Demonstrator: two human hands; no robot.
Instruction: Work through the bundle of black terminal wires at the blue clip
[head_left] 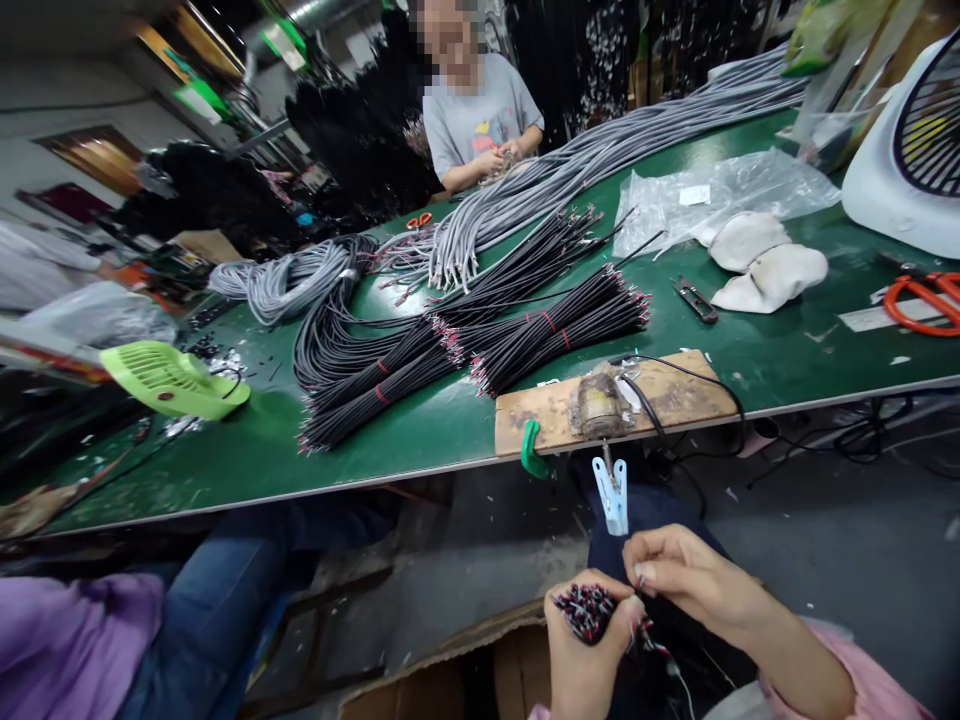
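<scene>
In my left hand [589, 640] is a thick bundle of black cables [585, 612], its red and white stripped wire ends facing up. My right hand [679, 580] is closed in a pinch beside it, thumb and fingertips on a single thin wire end at the bundle's edge. Just above my hands, a light blue clothes peg [611, 497] is fixed to the shaft of a small motor [600, 402]. That motor sits on a wooden board [686, 388] at the table's front edge, next to a green clamp [532, 448].
On the green table [772, 350] lie tied black cable bundles [562, 325], grey cables [585, 165], a snipper [696, 300], orange scissors [926, 303] and a white fan [900, 160]. Opposite sits a person [480, 115]. Below my hands stands a cardboard box [420, 690].
</scene>
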